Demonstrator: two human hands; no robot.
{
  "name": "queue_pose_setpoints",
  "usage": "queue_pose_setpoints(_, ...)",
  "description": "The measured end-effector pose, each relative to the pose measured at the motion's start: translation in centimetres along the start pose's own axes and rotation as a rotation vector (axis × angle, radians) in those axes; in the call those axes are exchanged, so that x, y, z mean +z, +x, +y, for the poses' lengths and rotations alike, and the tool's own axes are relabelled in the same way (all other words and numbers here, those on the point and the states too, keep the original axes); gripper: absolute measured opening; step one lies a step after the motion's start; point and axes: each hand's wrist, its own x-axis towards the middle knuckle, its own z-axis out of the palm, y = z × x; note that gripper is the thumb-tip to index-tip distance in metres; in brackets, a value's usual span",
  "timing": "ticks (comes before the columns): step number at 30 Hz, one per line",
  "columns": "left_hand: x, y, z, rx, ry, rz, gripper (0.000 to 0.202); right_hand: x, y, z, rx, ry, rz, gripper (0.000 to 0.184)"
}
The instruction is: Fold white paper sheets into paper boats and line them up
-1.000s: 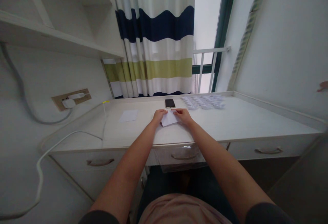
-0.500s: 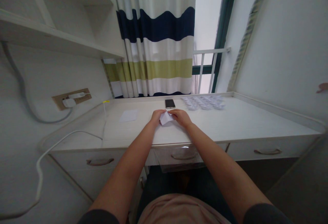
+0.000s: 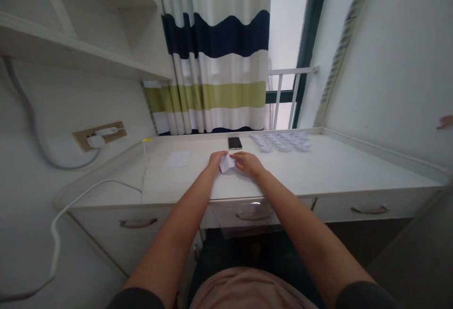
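A small folded piece of white paper [image 3: 227, 163] is held between my two hands, just above the middle of the white desk [image 3: 283, 177]. My left hand [image 3: 215, 160] grips its left side, thumb and fingers closed on it. On the other side, my right hand [image 3: 248, 162] pinches the paper's right part with bent fingers. A dark phone [image 3: 235, 143] lies flat right beyond the hands. Further left rests a stack or sheet of white paper [image 3: 177, 159]. Behind my right hand stand several folded white paper pieces [image 3: 281, 141] in rows.
A white cable [image 3: 102, 182] runs over the desk's left end. Plugs sit in a wall socket [image 3: 99, 136] at left, under a shelf [image 3: 88, 63]. Drawers with handles [image 3: 370, 209] line the desk front. A striped curtain [image 3: 215, 54] hangs behind.
The paper's right part has been folded in or turned, and it looks narrower now. My right hand's fingers have shifted slightly left; my left hand stays nearly in place.
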Motion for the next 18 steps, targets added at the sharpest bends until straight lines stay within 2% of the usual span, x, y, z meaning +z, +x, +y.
queue_pose_setpoints(3,0.0,-0.1,0.0,0.049,0.050,0.006,0.019,0.3,0.2,0.3,0.041,0.141,0.038,0.029)
queue_pose_setpoints(9,0.0,-0.2,-0.1,0.167,0.191,-0.064,0.020,1.4,0.5,1.9,0.245,0.597,0.103,0.024)
queue_pose_setpoints(13,0.0,-0.2,0.0,0.230,0.252,-0.098,0.018,1.8,0.6,2.4,0.301,0.816,0.155,0.038)
queue_pose_setpoints(15,0.1,-0.3,0.0,0.277,0.285,-0.110,0.016,1.8,0.5,2.3,0.350,0.906,0.147,0.040)
queue_pose_setpoints(18,0.1,-0.4,0.1,0.338,0.323,-0.110,0.014,1.6,0.5,2.1,0.396,0.994,0.083,0.031)
